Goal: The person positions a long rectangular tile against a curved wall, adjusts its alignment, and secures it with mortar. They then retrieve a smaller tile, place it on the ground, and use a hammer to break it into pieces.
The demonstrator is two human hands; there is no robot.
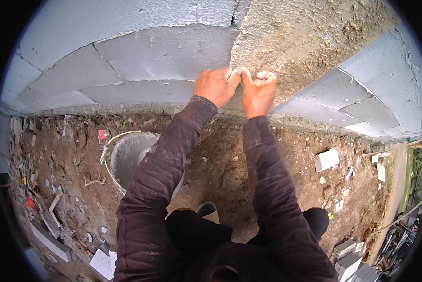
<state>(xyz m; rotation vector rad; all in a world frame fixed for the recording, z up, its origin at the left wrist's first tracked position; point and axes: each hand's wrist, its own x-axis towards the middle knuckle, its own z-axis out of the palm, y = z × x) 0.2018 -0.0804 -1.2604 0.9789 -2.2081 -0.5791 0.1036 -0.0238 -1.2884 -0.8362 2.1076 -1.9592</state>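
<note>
Both my hands are raised against the wall, thumb tips meeting in front of a rough bare concrete column [310, 37]. My right hand [258, 96] is closed in a pinch on a thin string [293, 75], which stretches off to the right across the column. My left hand [214, 87] is closed too, fingers curled against its thumb; what lies between them is hidden. Grey block walls [173, 49] flank the column on the left, with more grey blocks [333, 91] on the right. Pale dust coats my fingertips.
A mortar-smeared bucket [119, 162] with a pale handle stands on the dirt below my left forearm. A white block piece [326, 160] lies to the right. Block offcuts [51, 242] and wood scraps are strewn at left, and more blocks [350, 265] sit at lower right.
</note>
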